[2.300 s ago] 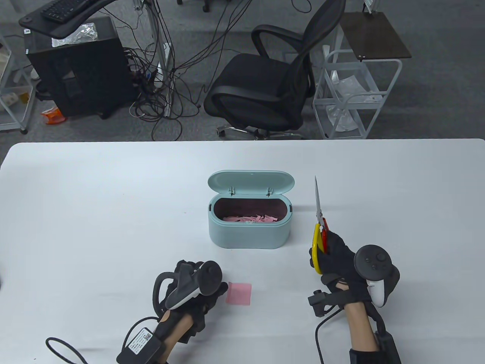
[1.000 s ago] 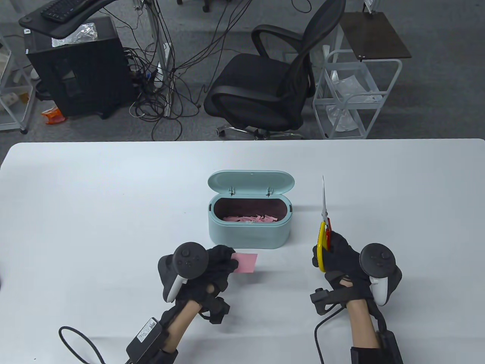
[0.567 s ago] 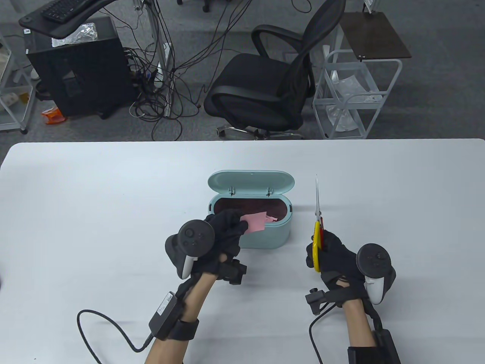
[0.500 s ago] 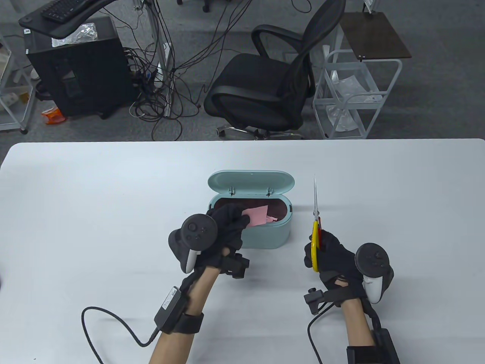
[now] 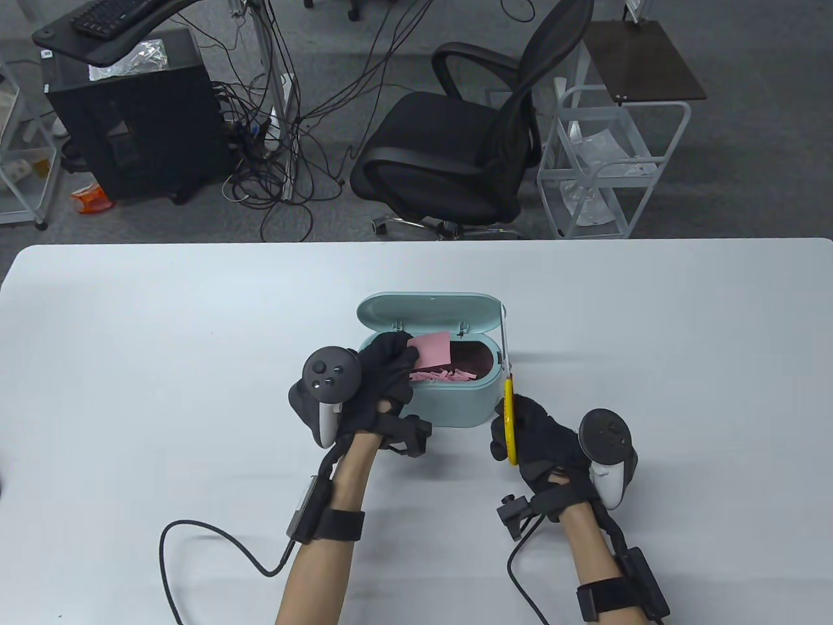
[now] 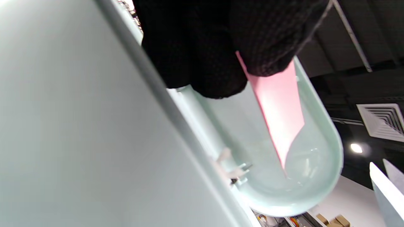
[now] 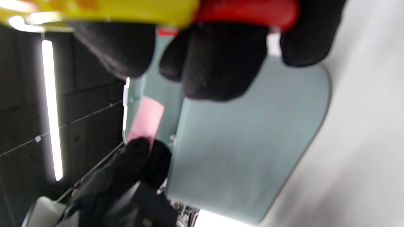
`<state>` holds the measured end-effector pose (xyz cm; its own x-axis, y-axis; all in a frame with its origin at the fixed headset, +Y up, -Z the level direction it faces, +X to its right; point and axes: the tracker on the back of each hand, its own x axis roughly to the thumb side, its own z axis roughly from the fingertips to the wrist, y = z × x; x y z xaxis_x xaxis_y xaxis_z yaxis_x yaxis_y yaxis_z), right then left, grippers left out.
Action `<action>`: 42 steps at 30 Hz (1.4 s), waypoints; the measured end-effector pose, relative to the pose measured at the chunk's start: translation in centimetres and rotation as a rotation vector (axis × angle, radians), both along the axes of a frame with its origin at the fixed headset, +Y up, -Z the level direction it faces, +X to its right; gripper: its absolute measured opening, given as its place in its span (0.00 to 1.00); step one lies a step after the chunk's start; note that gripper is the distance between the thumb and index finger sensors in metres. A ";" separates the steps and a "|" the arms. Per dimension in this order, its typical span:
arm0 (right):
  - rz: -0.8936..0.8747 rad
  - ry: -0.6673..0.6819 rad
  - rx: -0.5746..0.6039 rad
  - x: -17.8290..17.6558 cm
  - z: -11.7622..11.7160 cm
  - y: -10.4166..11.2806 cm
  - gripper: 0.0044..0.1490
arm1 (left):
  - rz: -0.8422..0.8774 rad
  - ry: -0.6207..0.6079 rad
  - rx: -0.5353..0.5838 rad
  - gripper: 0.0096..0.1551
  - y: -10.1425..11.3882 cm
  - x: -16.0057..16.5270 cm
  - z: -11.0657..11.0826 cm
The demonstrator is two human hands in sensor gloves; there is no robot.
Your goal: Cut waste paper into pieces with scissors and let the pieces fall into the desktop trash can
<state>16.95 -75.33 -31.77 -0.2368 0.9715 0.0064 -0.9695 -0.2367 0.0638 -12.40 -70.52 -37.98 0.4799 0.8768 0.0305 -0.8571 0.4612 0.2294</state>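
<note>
A mint-green desktop trash can stands mid-table with its lid tipped back and pink scraps inside. My left hand pinches a pink paper square and holds it over the can's opening; the left wrist view shows the pink paper under my fingers, in front of the lid. My right hand grips the yellow-and-red handled scissors just right of the can, blades closed, pointing away beside the can's right end. In the right wrist view, fingers wrap the handles.
The white table stretches wide on both sides of the can. Cables trail from both wrists toward the near edge. Beyond the far edge stand a black office chair and a white wire cart.
My left hand lifted the pink paper off the table and carried it up over the can. My right hand moved left with the scissors, bringing them next to the can's right end.
</note>
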 end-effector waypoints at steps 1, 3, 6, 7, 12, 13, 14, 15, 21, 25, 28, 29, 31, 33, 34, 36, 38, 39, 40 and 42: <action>-0.006 0.010 -0.010 -0.4 -0.1 -0.3 0.41 | 0.018 0.011 -0.019 0.21 -0.3 -0.2 -0.1; -0.031 0.039 -0.033 -1.1 -0.2 -0.7 0.43 | 0.068 0.004 -0.070 0.21 -0.8 -0.4 -0.3; -0.047 0.083 -0.070 -2.2 -0.1 -1.1 0.49 | 0.129 -0.027 -0.096 0.21 -0.8 -0.9 -0.6; -0.019 0.108 -0.083 -2.6 0.0 -1.2 0.52 | 0.148 -0.048 -0.120 0.21 -0.8 -1.0 -0.7; -0.002 0.296 -0.197 -4.4 0.6 -2.1 0.63 | 0.235 -0.082 -0.157 0.21 -1.0 -1.5 -0.9; 0.021 0.297 -0.210 -4.6 0.7 -2.2 0.64 | 0.241 -0.088 -0.162 0.21 -1.0 -1.6 -1.0; 0.053 0.296 -0.215 -4.8 0.8 -2.4 0.64 | 0.244 -0.089 -0.163 0.21 -1.1 -1.6 -0.9; 0.070 0.305 -0.214 -5.0 0.8 -2.5 0.63 | 0.246 -0.090 -0.163 0.21 -1.0 -1.6 -0.9; 0.038 0.259 -0.186 -5.7 0.8 -2.5 0.61 | 0.243 -0.092 -0.169 0.21 -1.0 -1.6 -0.9; 0.030 0.223 -0.179 -5.9 0.5 -2.4 0.59 | 0.214 -0.092 -0.166 0.21 -1.0 -1.5 -0.9; 0.022 0.212 -0.177 -5.9 0.3 -2.4 0.57 | 0.196 -0.090 -0.165 0.21 -0.9 -1.4 -0.9; 0.021 0.214 -0.178 -5.9 0.3 -2.4 0.56 | 0.194 -0.090 -0.166 0.21 -0.9 -1.4 -0.9; -0.013 0.196 -0.177 -6.0 0.2 -2.4 0.55 | 0.193 -0.095 -0.166 0.21 -0.9 -1.4 -0.9; -0.022 0.199 -0.190 -6.1 0.2 -2.4 0.54 | 0.195 -0.097 -0.167 0.21 -0.9 -1.4 -0.9; -0.008 0.209 -0.188 -6.0 0.1 -2.5 0.54 | 0.192 -0.098 -0.166 0.21 -0.9 -1.4 -0.9; -0.007 0.209 -0.193 -6.0 0.1 -2.5 0.53 | 0.188 -0.098 -0.165 0.21 -0.9 -1.4 -0.9; -0.023 0.205 -0.197 -6.0 0.1 -2.5 0.52 | 0.189 -0.098 -0.164 0.21 -0.9 -1.4 -0.9; -0.025 0.207 -0.198 -6.0 0.1 -2.5 0.51 | 0.189 -0.099 -0.164 0.21 -0.9 -1.4 -0.9; -0.022 0.209 -0.197 -6.1 0.1 -2.5 0.51 | 0.192 -0.100 -0.164 0.21 -0.9 -1.4 -0.9; -0.018 0.210 -0.196 -6.1 0.1 -2.5 0.49 | 0.194 -0.100 -0.163 0.21 -0.9 -1.4 -0.9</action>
<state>10.89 -77.85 -31.69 -0.2328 0.9631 -0.1354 -0.9343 -0.1828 0.3062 -13.80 -71.46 -38.88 0.3039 0.9494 -0.0795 -0.9478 0.3097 0.0753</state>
